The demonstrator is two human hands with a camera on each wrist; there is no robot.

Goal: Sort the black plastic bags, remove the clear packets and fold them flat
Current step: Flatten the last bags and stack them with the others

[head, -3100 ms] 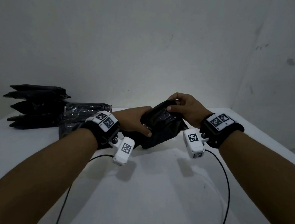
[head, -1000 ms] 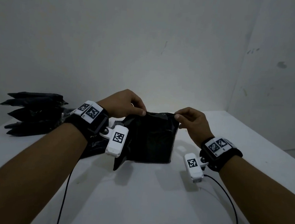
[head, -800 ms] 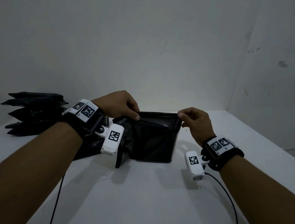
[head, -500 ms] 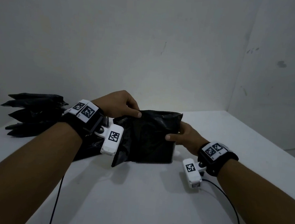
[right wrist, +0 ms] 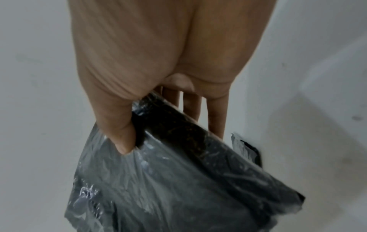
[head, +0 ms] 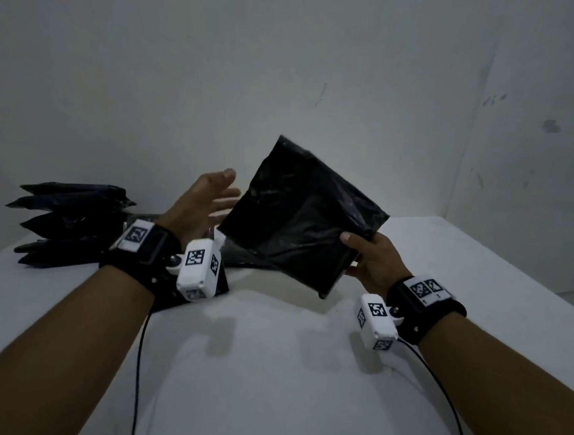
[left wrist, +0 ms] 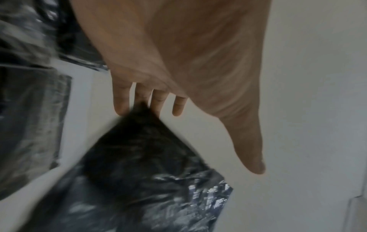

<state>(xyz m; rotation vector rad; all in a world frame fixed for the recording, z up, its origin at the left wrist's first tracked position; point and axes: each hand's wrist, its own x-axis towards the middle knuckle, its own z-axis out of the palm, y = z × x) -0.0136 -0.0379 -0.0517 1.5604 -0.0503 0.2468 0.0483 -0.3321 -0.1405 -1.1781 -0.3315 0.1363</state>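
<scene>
Black bag pack [head: 304, 215] up in air over white table [head: 266, 370], tilted, clear wrap around it. Right hand [head: 373, 258] pinches lower right corner, thumb on top. Left hand [head: 204, 204] released, fingers spread, just beside pack's left edge. Behind left wrist — stack of black bags [head: 69, 220] and flat wrapped bag on table. Half second ago both hands held pack low, upright — now lifted, left let go.

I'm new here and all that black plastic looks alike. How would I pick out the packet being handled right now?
Start at the white table set in the corner of the room. Above its middle, the right hand grips a flat, square black packet by its lower corner. It alone is raised and tilted in the air, while the stack of black bags lies at the table's far left.
</scene>
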